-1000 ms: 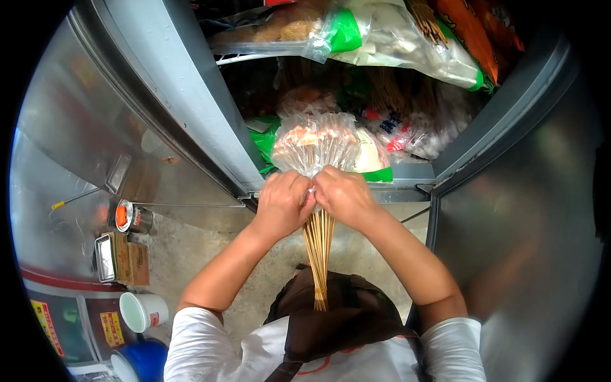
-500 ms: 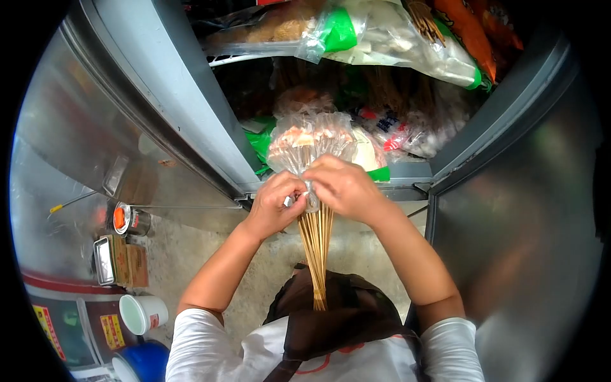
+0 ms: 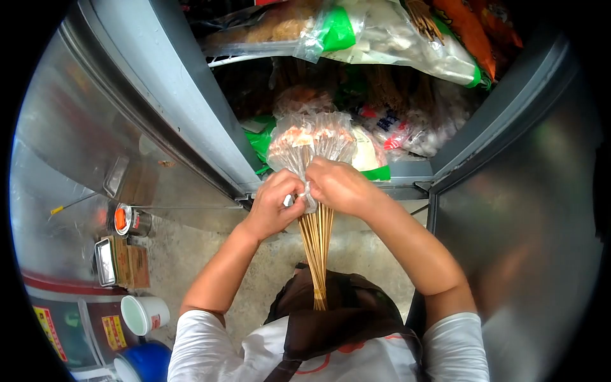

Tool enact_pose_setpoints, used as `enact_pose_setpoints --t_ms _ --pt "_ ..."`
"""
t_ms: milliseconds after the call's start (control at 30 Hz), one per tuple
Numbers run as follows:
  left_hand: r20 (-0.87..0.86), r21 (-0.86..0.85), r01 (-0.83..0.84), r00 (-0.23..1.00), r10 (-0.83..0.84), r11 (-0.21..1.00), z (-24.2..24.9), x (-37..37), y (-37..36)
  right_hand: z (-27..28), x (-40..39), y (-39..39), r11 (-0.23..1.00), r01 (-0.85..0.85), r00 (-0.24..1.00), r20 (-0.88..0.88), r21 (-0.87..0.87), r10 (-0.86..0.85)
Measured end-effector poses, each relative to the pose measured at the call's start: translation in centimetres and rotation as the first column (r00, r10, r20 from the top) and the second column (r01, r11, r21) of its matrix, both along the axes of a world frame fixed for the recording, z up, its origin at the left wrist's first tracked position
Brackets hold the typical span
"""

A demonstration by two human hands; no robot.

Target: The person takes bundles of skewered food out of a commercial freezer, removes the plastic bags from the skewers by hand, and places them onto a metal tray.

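A clear plastic bag [image 3: 312, 137] covers the meat ends of a bundle of skewers [image 3: 316, 245], at the front edge of the open cabinet. The bare sticks come out of the bag's mouth and point back toward my apron. On the left of the gathered neck, my left hand [image 3: 277, 197] is closed on the bag, with a small white piece showing between its fingers. Closed on the neck from the right is my right hand [image 3: 334, 184], its fingertips partly hidden. Both hands are close together above the sticks.
Bagged food [image 3: 394, 48] with green-edged packaging fills the upper shelf, and more bags [image 3: 426, 134] lie below it. Metal doors stand open at the left [image 3: 127, 127] and right [image 3: 509, 210]. A can [image 3: 132, 220], cardboard boxes [image 3: 135, 264] and a white bucket [image 3: 145, 315] stand on the floor at left.
My right hand has shifted slightly, its fingers curling in more on the bag's neck, and the right elbow has swung outward. My left hand and the skewers have hardly moved.
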State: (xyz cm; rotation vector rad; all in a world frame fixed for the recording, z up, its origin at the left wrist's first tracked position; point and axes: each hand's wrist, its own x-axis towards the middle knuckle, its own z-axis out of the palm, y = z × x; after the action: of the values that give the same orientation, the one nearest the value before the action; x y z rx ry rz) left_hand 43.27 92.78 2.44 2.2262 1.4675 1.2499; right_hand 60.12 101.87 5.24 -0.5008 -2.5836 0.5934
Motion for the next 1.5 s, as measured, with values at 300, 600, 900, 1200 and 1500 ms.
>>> enact_pose_setpoints --t_ms 300,600,900,1200,1500 --pt "0.247 -0.032 -0.034 0.968 0.041 0.999 -0.5 0.8 -0.9 -1.8 0.2 -1.9 0.911 0.161 0.943 -0.212 -0.380 -0.255" --pt "0.182 -0.233 -0.199 0.953 0.244 0.952 -1.2 2.0 -1.6 -1.9 -0.2 -2.4 0.923 0.263 0.924 -0.202 -0.281 -0.325" --pt "0.893 -0.243 0.541 0.449 -0.033 0.805 -1.3 1.0 -3.1 -2.7 0.7 -1.9 0.853 0.223 0.899 -0.239 -0.472 -0.367" --pt "0.803 -0.273 -0.306 0.450 0.391 0.912 -2.8 4.1 -4.5 -1.7 0.9 -2.8 0.989 0.087 0.975 -0.191 -0.119 -0.109" --pt "0.837 -0.547 0.266 0.198 0.510 0.794 -6.1 7.6 -5.7 -2.5 0.3 -4.3 0.635 -0.234 0.748 -0.553 -0.736 -0.365"
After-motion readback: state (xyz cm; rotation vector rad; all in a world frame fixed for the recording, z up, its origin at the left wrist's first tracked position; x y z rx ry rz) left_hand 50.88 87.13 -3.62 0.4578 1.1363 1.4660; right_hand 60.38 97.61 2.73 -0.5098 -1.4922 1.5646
